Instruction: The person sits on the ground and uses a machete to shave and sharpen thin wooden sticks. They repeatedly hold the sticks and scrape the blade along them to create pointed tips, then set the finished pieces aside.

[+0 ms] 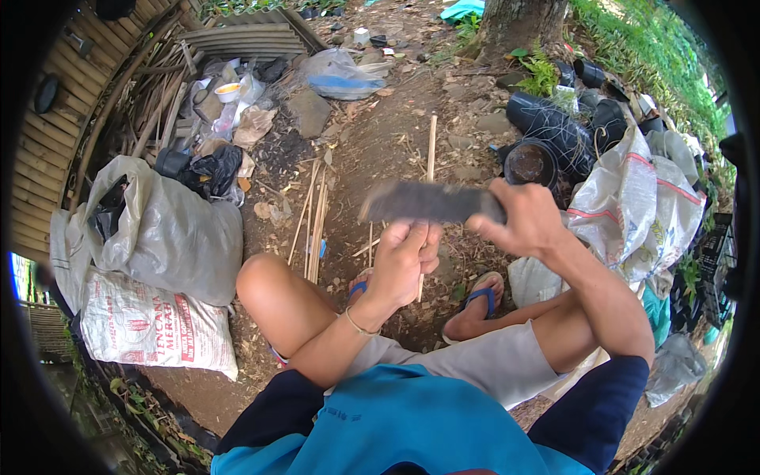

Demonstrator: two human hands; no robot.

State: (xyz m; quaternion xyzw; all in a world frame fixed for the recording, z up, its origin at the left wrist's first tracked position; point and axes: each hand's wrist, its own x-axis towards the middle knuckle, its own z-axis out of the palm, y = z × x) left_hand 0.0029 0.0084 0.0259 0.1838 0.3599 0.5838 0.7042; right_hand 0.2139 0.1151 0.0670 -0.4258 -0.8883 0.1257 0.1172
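Note:
My left hand (407, 261) is closed around a thin bamboo strip (431, 148), whose far end points away from me and whose near end shows below the fist. In my right hand (525, 217) is the handle of a broad, dark machete (421, 202), blurred by motion. Its blade lies crosswise just beyond my left fingers and hides part of the strip; whether it touches the strip I cannot tell. Several more bamboo strips (317, 228) lie on the soil to the left, beyond my bent knee.
Stuffed plastic sacks (178, 237) stand at the left beside a bamboo wall (53, 142). Black plant pots (531, 163) with tangled wire and white woven sacks (629, 202) crowd the right. A tree trunk (519, 29) rises at the far side, and stones (310, 113) lie ahead.

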